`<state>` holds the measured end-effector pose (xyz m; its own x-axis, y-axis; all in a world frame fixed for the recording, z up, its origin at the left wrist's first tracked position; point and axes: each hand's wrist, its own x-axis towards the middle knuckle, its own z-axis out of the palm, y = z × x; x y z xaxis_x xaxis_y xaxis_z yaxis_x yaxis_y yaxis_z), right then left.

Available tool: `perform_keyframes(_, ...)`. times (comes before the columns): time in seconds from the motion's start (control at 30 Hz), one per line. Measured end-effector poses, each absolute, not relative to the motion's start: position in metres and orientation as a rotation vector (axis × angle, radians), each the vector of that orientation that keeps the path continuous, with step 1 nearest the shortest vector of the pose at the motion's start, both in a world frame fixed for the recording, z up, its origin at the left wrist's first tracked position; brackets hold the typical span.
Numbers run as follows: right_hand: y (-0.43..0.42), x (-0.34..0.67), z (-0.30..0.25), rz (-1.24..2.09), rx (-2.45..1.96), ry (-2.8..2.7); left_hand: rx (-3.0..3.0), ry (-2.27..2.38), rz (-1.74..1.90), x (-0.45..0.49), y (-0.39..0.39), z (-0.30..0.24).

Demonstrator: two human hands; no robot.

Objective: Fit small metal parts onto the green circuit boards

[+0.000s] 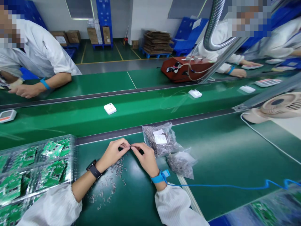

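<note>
My left hand (117,151) and my right hand (145,157) meet fingertip to fingertip over the green work table. Both are closed in a pinch on a tiny dark part (130,146), too small to name. Many small bent metal pieces (118,168) lie loose on the table below my left hand. Just beyond my right hand lies a clear plastic bag (162,139) full of small metal pieces, with a white label. A smaller bag (182,163) of similar pieces lies nearer, to the right of my right wrist.
Clear trays (74,163) of green circuit boards (53,149) stand at the left. A blue cord (218,185) runs right from my right wrist strap. Beyond the table, a green conveyor belt (145,106) carries white devices (110,108). A fan (282,105) stands right; co-workers sit opposite.
</note>
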<state>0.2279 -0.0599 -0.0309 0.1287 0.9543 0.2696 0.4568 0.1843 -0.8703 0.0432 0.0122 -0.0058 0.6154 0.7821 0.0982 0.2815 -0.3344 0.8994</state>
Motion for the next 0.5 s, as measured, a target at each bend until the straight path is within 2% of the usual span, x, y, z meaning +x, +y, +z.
perform_keyframes(0.5,-0.0625,0.2278,-0.0265,0.453,-1.403,-1.697,2.005,0.850,0.720,0.0431,0.0083,-0.0068)
